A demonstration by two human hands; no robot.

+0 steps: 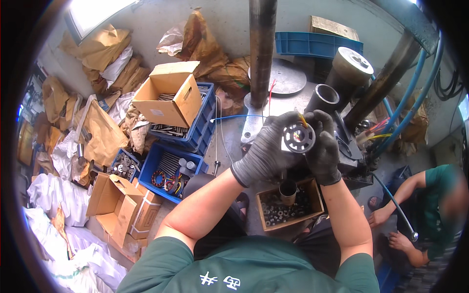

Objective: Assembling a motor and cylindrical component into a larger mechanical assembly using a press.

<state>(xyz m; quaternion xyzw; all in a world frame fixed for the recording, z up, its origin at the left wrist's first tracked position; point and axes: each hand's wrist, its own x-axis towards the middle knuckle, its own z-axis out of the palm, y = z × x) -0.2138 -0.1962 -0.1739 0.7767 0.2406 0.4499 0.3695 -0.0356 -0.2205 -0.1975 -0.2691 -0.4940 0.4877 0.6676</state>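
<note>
My left hand (266,149), in a dark grey glove, grips a round slotted metal motor part (299,147) from its left side. My right hand (324,151), gloved the same way, holds this part from the right. Its ring-shaped face with a row of openings is turned up towards me, and yellow wire shows by its top edge. Below my hands a wooden box (266,223) contains many small metal pieces. A dark tube (288,192) stands upright in that box. Behind my hands is the metal plate of a press, with a thick steel column (262,53) rising from it.
A dark open cylinder (325,94) and a larger cylinder (354,61) stand at the back right. Blue hoses (415,97) hang beside them. At left are blue bins (146,175) of rods and wound rings, plus cardboard boxes (161,111). A co-worker (435,210) sits at right.
</note>
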